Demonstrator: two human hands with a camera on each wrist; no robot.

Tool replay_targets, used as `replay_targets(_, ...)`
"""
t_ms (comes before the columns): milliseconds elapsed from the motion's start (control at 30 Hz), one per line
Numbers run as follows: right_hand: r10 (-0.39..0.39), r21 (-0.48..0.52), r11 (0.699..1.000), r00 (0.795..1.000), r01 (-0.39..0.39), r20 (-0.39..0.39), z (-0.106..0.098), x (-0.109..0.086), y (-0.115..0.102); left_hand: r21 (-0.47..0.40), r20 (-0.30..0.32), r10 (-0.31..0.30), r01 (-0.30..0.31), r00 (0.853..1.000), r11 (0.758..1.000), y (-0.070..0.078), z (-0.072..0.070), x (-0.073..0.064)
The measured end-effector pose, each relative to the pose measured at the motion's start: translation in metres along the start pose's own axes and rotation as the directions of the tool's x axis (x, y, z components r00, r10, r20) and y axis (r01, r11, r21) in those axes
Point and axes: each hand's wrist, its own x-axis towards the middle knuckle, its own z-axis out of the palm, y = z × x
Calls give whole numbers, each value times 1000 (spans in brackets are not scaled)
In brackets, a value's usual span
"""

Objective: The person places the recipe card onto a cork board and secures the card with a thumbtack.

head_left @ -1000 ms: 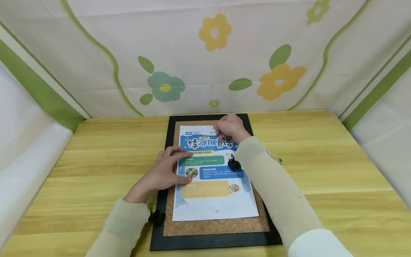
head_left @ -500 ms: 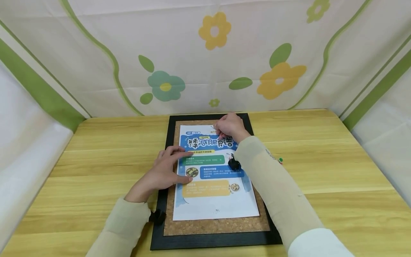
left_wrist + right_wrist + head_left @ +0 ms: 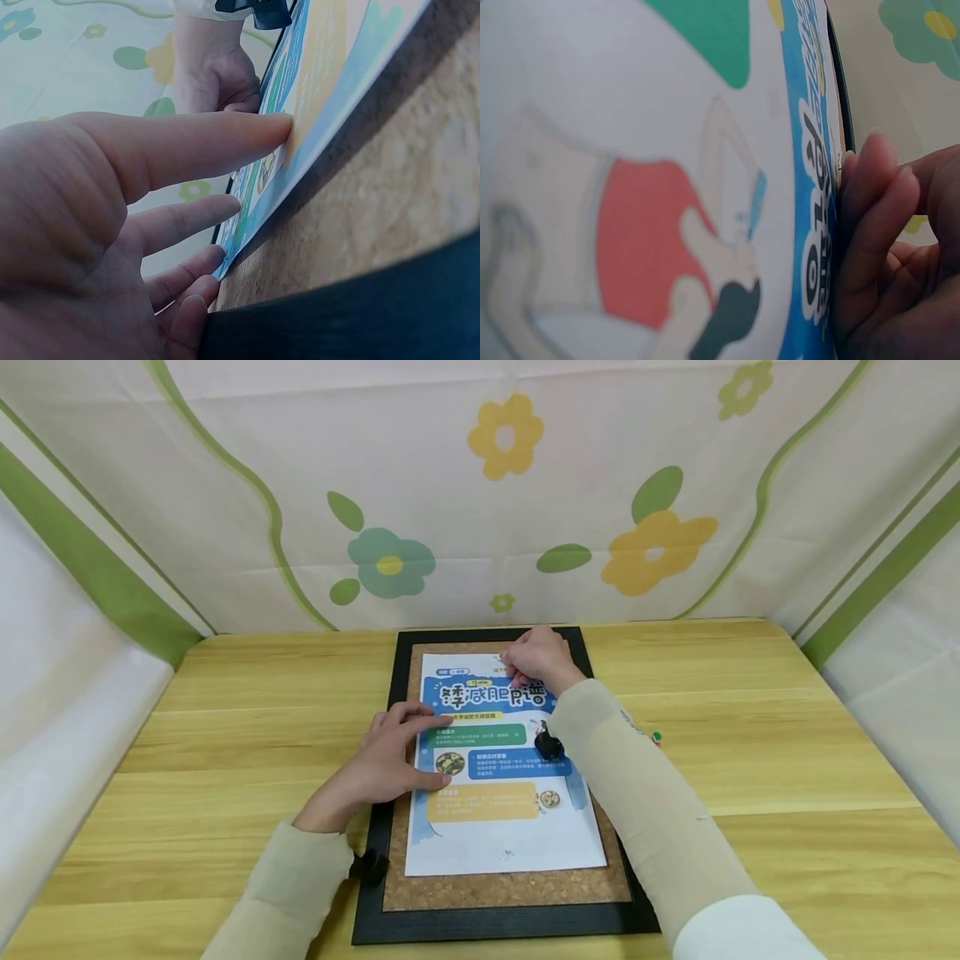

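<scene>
A printed paper sheet [image 3: 502,843] lies on a black-framed cork board [image 3: 510,887]. My left hand [image 3: 386,760] spreads over the sheet's left side, with thumb and forefinger extended on the print. In the left wrist view, the other left fingers [image 3: 187,217] reach along the paper's edge, and that edge stands slightly off the cork. My right hand [image 3: 538,656] is at the sheet's top right, fingers curled, pinching a small pale thing [image 3: 499,657] that the fingertips mostly hide. The right wrist view shows those bent fingers [image 3: 877,202] close against the sheet's blue heading.
Small green and red pieces [image 3: 656,738] lie on the wooden table [image 3: 772,760], right of the board and beside the right sleeve. A white cloth [image 3: 457,502] with flowers stands behind the table, and more cloth hangs at both sides.
</scene>
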Motion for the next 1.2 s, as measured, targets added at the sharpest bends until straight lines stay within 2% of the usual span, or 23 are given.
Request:
replay_targets(433, 9, -19, 1000, 1000, -9, -3, 1, 2, 0, -7, -3, -4, 4, 1000, 1000, -1, 1, 1)
replay_targets(1200, -27, -11, 1000, 1000, 27, 1, 2, 3, 0, 13, 1, -10, 10, 1000, 1000, -2, 0, 3)
